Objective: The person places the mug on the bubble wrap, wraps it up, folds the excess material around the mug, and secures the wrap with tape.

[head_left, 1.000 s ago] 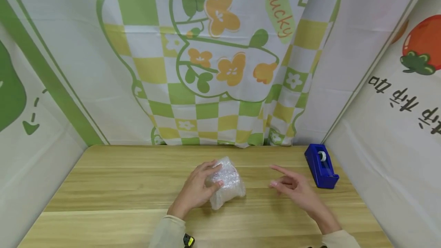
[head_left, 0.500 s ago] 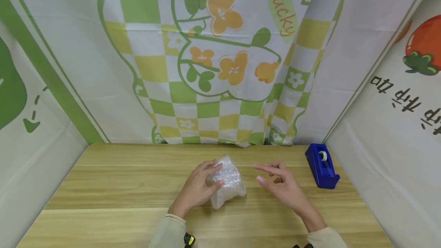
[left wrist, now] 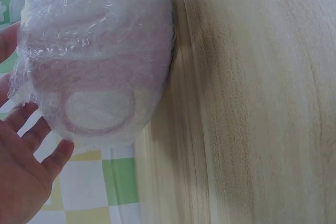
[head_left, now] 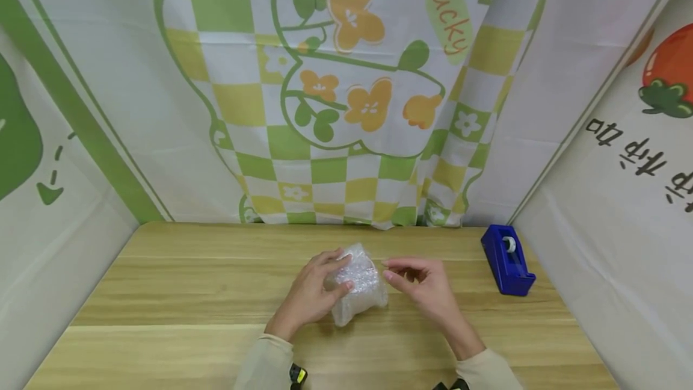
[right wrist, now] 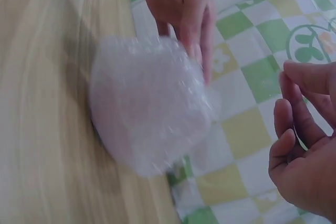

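Note:
A bubble-wrapped package stands near the middle of the wooden table. Through the clear wrap in the left wrist view, the package looks pinkish, with an oval ring outline low on it. My left hand holds its left side, thumb in front and fingers over the top. Just right of the package hovers my right hand, its thumb and index fingertip close together and apart from the wrap. In the right wrist view the right hand has bent fingers; whether something thin and clear is between the tips cannot be made out.
A blue tape dispenser with a roll of tape stands at the table's back right corner. Behind the wooden table hangs a green and yellow checked curtain. Pale printed cloth walls rise at both sides.
My right hand has moved left, from near the tape dispenser to beside the package, and its thumb and index finger have drawn closer together. The left hand and package have stayed in place.

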Available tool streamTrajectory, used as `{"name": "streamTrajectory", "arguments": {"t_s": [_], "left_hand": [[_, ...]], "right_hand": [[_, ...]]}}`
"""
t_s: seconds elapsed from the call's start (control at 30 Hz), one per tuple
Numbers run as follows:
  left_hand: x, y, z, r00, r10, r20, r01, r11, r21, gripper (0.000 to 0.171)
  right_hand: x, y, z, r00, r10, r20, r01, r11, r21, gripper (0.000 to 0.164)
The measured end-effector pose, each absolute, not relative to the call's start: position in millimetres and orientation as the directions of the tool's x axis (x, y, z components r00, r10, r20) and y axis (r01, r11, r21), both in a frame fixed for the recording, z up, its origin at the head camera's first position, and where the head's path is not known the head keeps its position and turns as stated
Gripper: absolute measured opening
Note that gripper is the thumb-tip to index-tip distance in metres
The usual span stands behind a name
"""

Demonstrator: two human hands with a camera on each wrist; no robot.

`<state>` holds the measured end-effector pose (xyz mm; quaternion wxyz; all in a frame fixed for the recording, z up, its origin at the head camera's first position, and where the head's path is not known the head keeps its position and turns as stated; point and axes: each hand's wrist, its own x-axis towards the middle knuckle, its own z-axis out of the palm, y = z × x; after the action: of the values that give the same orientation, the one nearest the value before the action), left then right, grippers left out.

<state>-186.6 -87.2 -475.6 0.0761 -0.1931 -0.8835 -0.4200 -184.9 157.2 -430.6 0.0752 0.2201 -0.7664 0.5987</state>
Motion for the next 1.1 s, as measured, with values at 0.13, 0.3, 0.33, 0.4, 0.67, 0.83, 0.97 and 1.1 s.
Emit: {"name": "streamTrajectory", "arguments": {"t_s": [0.13,0.3,0.33,0.4,0.67,0.83,0.97,1.1], "left_hand": [[-186.5,-87.1,-474.5,-0.914,0.276,0.298,0.406,0.574,0.712,0.050],[-186.2,-87.3,-473.6,-0.914,0.282,0.293,0.405,0.581,0.706,0.051],[-186.3,-87.3,-473.7,-0.913,0.284,0.293,0.407,0.583,0.704,0.051],[-186.3,-87.4,-473.8,-0.911,0.289,0.294,0.411,0.583,0.701,0.051],[-186.3,-88.0,-477.2,-0.913,0.286,0.290,0.406,0.582,0.704,0.050],[-186.2,-87.8,-478.0,-0.912,0.284,0.296,0.409,0.575,0.709,0.050],[-185.9,-87.9,-477.8,-0.909,0.285,0.304,0.415,0.573,0.707,0.050],[-185.7,-88.5,-477.4,-0.907,0.289,0.305,0.419,0.573,0.705,0.050]], "right_hand": [[-187.5,143.9,-438.2,-0.919,-0.241,0.311,-0.343,0.107,-0.933,0.020],[-192.0,129.4,-450.7,-0.927,-0.228,0.297,-0.323,0.089,-0.942,0.021],[-192.5,127.0,-453.1,-0.929,-0.223,0.295,-0.320,0.087,-0.943,0.020],[-192.9,122.3,-457.4,-0.935,-0.211,0.285,-0.308,0.084,-0.948,0.020],[-192.3,109.0,-469.0,-0.960,-0.145,0.238,-0.253,0.098,-0.962,0.016],[-193.8,105.3,-475.3,-0.952,-0.125,0.280,-0.295,0.135,-0.946,0.017],[-195.0,104.7,-478.0,-0.937,-0.128,0.325,-0.346,0.217,-0.913,0.017],[-196.2,105.1,-479.5,-0.899,-0.149,0.412,-0.437,0.361,-0.824,0.021]]}}
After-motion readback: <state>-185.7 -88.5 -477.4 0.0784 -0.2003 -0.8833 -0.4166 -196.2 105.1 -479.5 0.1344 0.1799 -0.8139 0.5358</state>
